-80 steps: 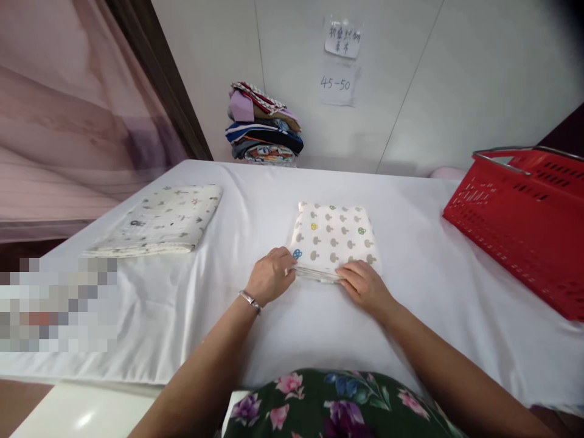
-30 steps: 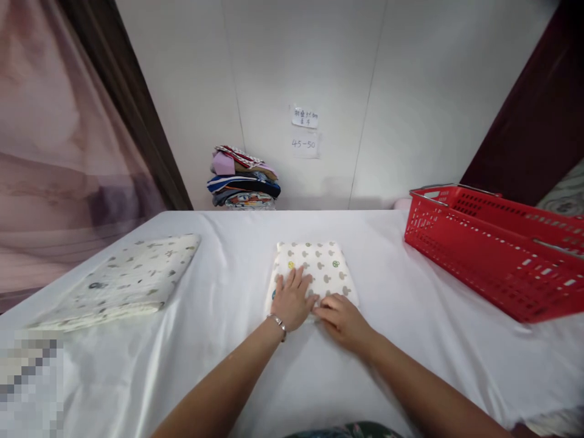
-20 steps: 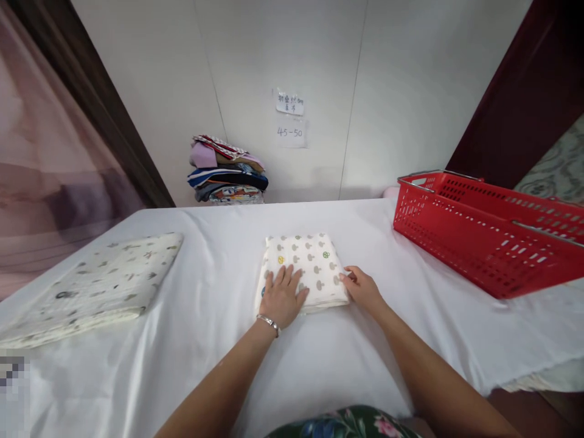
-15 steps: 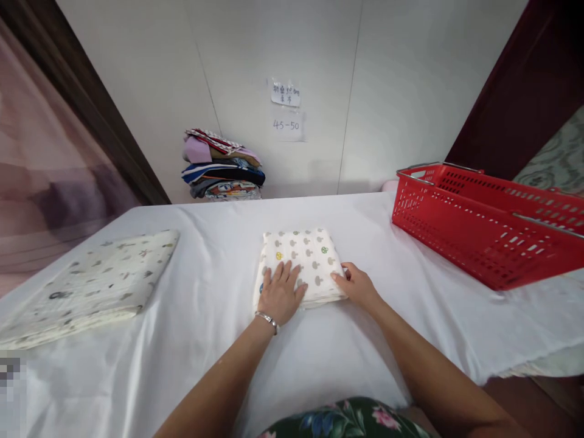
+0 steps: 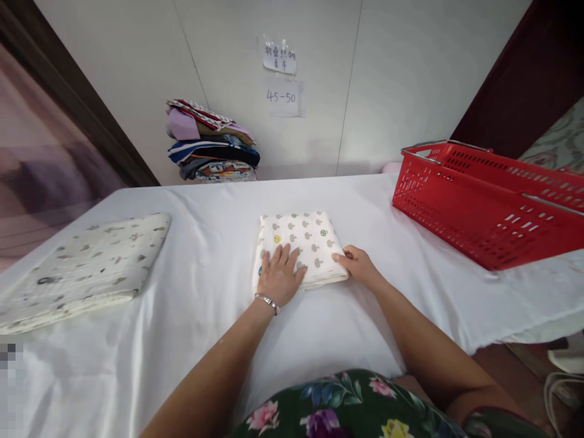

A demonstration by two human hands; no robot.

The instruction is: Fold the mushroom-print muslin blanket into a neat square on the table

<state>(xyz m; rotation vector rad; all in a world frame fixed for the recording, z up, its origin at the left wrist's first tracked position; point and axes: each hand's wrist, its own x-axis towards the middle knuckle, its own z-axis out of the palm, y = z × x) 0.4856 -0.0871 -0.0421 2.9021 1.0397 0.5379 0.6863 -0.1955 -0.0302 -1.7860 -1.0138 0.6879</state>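
Covering the table before us is a white tablecloth [image 5: 196,359]; on the right we see a red perforated shopping basket [image 5: 469,213], on the left a folded cream printed cloth [image 5: 98,264]. Between them lies our folded mushroom-print cloth [image 5: 314,246]. We lay our left hand [image 5: 279,277] flat on it, fingers slightly spread, and pinch its right edge with our right hand [image 5: 360,264]. We wear a silver bracelet [image 5: 268,302] just behind the left hand.

Got 2 hands [image 5: 279,283] [image 5: 358,266], 1 bracelet [image 5: 267,300], 2 folded cloths [image 5: 306,236] [image 5: 98,261], 1 basket [image 5: 465,216], 2 notes [image 5: 280,58] [image 5: 283,97], 1 fabric pile [image 5: 214,146], pcs. qty. unclear.
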